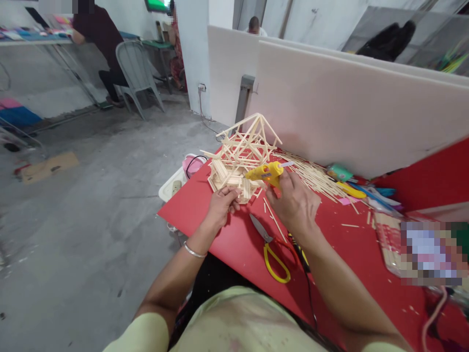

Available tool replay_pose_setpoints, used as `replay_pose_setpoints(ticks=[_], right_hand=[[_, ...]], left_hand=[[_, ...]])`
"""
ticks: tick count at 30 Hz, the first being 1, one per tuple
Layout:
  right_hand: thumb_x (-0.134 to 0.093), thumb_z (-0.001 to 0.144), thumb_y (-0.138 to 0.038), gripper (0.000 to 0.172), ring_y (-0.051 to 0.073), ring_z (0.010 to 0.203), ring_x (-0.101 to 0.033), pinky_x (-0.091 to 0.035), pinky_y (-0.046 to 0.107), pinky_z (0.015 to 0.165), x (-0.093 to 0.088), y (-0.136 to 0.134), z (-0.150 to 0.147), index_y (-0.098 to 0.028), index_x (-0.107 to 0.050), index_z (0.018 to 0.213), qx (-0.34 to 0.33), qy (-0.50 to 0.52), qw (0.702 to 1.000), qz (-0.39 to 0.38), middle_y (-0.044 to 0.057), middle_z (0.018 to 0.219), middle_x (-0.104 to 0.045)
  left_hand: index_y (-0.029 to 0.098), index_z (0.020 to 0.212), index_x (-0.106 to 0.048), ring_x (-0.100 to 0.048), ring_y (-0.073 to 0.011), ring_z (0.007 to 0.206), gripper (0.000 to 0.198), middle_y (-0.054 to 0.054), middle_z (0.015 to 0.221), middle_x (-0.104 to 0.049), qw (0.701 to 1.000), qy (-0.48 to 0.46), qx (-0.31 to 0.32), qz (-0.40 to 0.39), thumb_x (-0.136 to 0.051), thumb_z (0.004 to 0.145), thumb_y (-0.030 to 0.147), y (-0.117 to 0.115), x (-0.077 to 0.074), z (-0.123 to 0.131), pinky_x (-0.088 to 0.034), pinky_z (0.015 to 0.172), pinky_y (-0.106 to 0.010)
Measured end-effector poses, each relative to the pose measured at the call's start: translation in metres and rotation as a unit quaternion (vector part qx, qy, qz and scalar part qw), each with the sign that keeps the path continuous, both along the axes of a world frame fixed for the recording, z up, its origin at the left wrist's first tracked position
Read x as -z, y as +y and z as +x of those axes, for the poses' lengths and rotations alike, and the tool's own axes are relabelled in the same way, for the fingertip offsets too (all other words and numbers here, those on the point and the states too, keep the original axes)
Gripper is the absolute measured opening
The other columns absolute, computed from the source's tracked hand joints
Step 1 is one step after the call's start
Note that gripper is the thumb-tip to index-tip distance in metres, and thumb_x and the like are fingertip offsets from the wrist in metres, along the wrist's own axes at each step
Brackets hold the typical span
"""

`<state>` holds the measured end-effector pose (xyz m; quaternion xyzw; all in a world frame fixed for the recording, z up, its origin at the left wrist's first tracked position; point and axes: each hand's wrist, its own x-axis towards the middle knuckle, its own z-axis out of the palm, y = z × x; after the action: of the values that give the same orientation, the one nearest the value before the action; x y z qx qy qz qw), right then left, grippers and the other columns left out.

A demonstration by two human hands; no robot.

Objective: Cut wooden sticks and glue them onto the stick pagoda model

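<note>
A yellow hot glue gun is gripped in my right hand, its nozzle pointing left over a wooden stick model. The model has an open frame of thin sticks rising to a peak behind a lower part of flat stick panels. At the model's near edge, my left hand has its fingers closed on the rim; whether they pinch a single stick or the model itself is hard to make out. Below my hands, scissors with yellow and red handles lie partly open on the red table.
Many loose wooden sticks are spread behind my right hand. Farther right lie a yellow-handled tool and a packet of sticks. A white board stands along the table's back. A white tray sits beyond the left edge.
</note>
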<state>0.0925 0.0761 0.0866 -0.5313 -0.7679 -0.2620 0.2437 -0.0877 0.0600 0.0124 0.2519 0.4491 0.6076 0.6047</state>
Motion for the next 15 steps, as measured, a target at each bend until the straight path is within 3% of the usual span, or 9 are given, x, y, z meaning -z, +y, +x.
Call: replay_pose_setpoints(ticks=[15], right_hand=[[-0.049, 0.092, -0.035, 0.040, 0.015, 0.069, -0.055, -0.021, 0.030, 0.052, -0.0002, -0.0022, -0.0009, -0.014, -0.057, 0.125, -0.005, -0.007, 1.000, 0.005, 0.007, 0.090, -0.065]], left_hand=[[0.013, 0.078, -0.064, -0.054, -0.0073, 0.038, 0.029, 0.001, 0.056, -0.064, 1.000, 0.000, 0.002, 0.000, -0.080, 0.065, 0.034, 0.0014, 0.0011, -0.0006, -0.030, 0.033, -0.015]])
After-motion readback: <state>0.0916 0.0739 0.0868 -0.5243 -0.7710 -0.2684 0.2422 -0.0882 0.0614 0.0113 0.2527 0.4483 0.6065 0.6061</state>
